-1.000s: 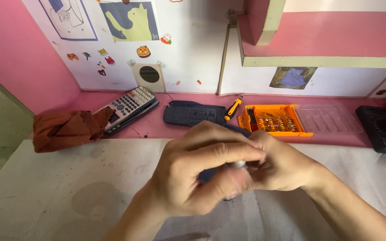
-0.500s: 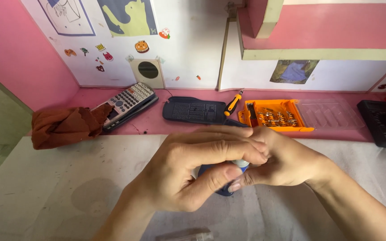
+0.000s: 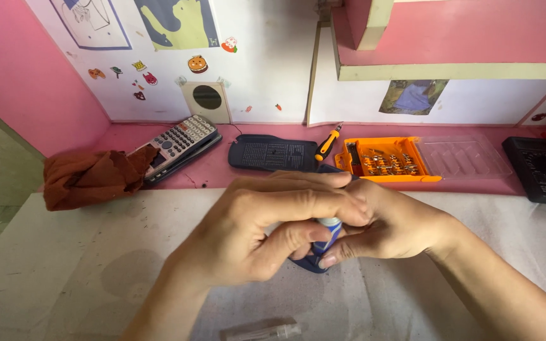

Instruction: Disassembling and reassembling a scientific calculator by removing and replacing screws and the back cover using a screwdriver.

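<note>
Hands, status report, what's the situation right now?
Left hand and right hand both clasped on small blue-and-white object. Object mostly hidden. Nothing in the way.

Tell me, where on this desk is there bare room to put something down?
The pale sheet is bare left of the left hand, below the brown cloth, and right of the right hand, below the black meter. The pink strip behind is crowded: calculator, dark cover, screwdriver, orange bit case. Both hands hold a small blue object.
</note>
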